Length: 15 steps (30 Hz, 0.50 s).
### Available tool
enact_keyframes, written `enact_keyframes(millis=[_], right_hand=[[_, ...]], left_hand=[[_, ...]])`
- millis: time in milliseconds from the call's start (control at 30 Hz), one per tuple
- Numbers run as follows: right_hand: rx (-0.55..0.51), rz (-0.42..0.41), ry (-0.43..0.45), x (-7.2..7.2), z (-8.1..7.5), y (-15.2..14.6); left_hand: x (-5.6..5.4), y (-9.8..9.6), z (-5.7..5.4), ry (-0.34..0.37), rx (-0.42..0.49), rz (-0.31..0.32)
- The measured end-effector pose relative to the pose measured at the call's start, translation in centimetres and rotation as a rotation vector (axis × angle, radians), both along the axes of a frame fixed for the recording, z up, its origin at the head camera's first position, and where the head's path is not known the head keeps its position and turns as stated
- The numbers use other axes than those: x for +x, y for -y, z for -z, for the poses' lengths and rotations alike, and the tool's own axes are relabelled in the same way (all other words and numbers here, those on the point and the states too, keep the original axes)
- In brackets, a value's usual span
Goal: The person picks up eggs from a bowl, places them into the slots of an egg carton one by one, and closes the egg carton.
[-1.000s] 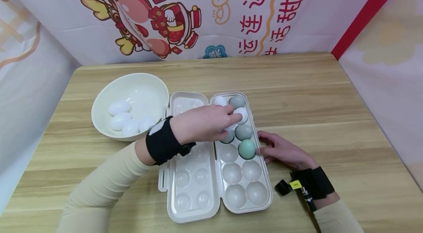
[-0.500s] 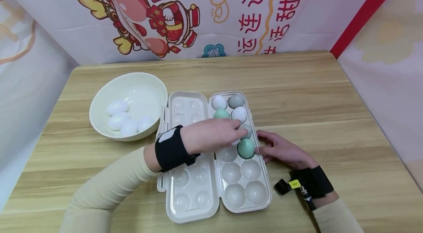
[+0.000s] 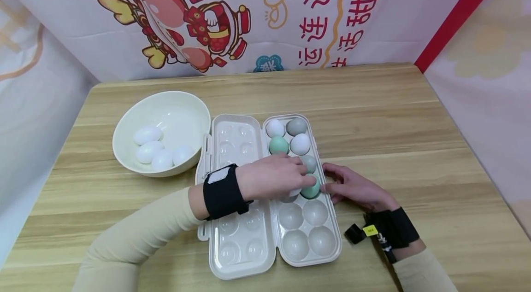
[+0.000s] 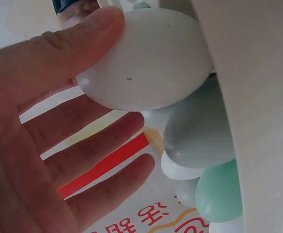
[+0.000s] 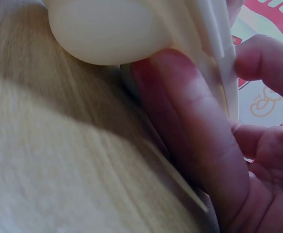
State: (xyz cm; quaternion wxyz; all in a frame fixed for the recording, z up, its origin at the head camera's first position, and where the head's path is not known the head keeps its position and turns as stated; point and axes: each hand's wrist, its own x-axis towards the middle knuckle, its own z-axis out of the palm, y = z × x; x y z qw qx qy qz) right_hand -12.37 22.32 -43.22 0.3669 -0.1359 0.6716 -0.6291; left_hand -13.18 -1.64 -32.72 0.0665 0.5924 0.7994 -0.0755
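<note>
My left hand (image 3: 274, 176) is over the open egg carton (image 3: 292, 216), pinching a white egg (image 4: 146, 58) at the left cup of the fourth row from the back. In the left wrist view, the thumb lies on that egg while several other fingers spread away from it. A green egg (image 3: 310, 188) fills the cup to its right. Behind are a grey-green egg (image 3: 308, 163), a white egg (image 3: 300, 144), another green egg (image 3: 278, 145) and more eggs. My right hand (image 3: 361, 190) grips the carton's right side, thumb at the rim and fingers tucked beneath.
A cream bowl (image 3: 132, 105) with several white eggs (image 3: 148, 151) stands left of the carton. The carton's lid (image 3: 242, 255) lies folded open towards the bowl. Printed cloth (image 3: 232, 52) hangs behind the wooden table (image 3: 373, 112).
My left hand has moved down the carton towards me, from the second and third rows to the fourth, uncovering the green egg behind. The right hand stays at the carton's side.
</note>
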Motion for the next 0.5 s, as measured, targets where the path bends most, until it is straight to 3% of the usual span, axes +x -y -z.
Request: enact_keyframes(millis=[500], right_hand=[[-0.015,0.004,0.012,0.0,0.2,0.1]], left_hand=[[0.2,-0.1,1.5,-0.085,-0.030,-0.012]])
